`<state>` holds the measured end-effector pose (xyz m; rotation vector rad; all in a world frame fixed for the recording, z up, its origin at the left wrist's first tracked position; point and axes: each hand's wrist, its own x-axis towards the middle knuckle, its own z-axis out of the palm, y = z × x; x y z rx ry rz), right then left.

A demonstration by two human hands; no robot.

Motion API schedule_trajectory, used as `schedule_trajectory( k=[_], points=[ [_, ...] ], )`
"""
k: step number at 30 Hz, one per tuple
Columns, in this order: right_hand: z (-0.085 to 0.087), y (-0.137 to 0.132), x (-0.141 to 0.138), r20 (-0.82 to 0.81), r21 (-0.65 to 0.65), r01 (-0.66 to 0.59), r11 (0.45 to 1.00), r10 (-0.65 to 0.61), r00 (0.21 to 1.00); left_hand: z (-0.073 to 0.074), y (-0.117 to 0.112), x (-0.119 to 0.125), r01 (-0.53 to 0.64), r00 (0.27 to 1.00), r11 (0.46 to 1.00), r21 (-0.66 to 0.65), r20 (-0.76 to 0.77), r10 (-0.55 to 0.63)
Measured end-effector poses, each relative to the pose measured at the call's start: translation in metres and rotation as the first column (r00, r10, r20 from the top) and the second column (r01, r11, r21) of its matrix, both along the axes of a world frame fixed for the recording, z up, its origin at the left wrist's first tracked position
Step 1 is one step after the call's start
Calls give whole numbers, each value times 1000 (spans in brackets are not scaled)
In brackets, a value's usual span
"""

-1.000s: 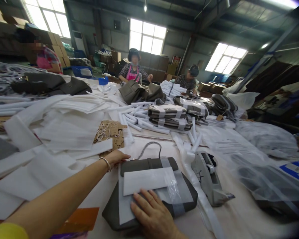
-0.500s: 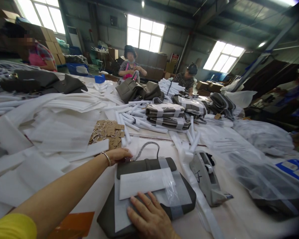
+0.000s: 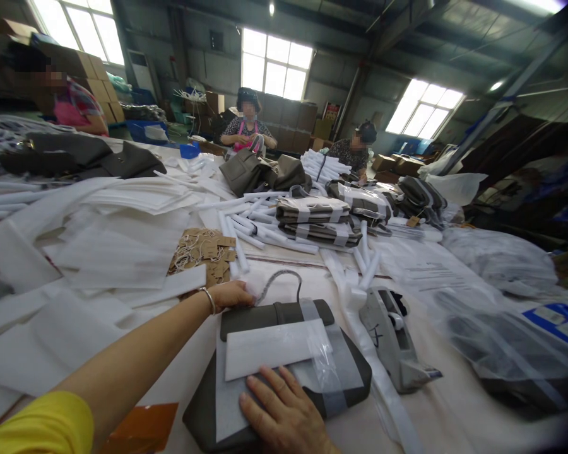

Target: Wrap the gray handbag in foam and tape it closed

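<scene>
A grey handbag (image 3: 345, 388) lies flat on the table in front of me, banded with white foam sheets and clear tape. A white foam strip (image 3: 269, 347) lies across its front. My right hand (image 3: 284, 413) presses flat on the bag's near side, fingers spread on the foam. My left hand (image 3: 234, 294), with a bracelet at the wrist, reaches to the bag's far left corner and closes its fingers at the base of the wrapped handle (image 3: 279, 280).
A grey tape dispenser (image 3: 392, 340) stands right of the bag. Paper tags with strings (image 3: 203, 252) lie behind my left hand, among white foam sheets (image 3: 118, 252). Wrapped bags (image 3: 319, 221) are stacked further back. Clear plastic bags (image 3: 502, 315) lie at right. Three people work at the far side.
My left hand has slid a little to the right along the bag's top edge, up to the handle's base. My right hand has stayed pressed on the bag.
</scene>
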<state>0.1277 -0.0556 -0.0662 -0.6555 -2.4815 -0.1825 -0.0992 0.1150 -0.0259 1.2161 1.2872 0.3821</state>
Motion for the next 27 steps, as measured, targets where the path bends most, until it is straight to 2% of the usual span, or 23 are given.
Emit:
schedule_trajectory(
  k=[6, 14, 20, 27],
  points=[
    [5, 0, -2, -40, 39, 25, 999, -23, 999, 5, 10, -4, 112, 989, 993, 37, -103, -107],
    [13, 4, -4, -107, 90, 22, 996, -13, 994, 1, 21, 0, 173, 955, 979, 113, -264, -138],
    [9, 2, -2, -77, 72, 21, 997, -15, 997, -4, 19, -6, 107, 973, 972, 207, -224, -59],
    [4, 2, -4, -130, 79, 13, 997, -2, 992, -15, -1, -25, -32, 993, 987, 160, -105, 49]
  ],
)
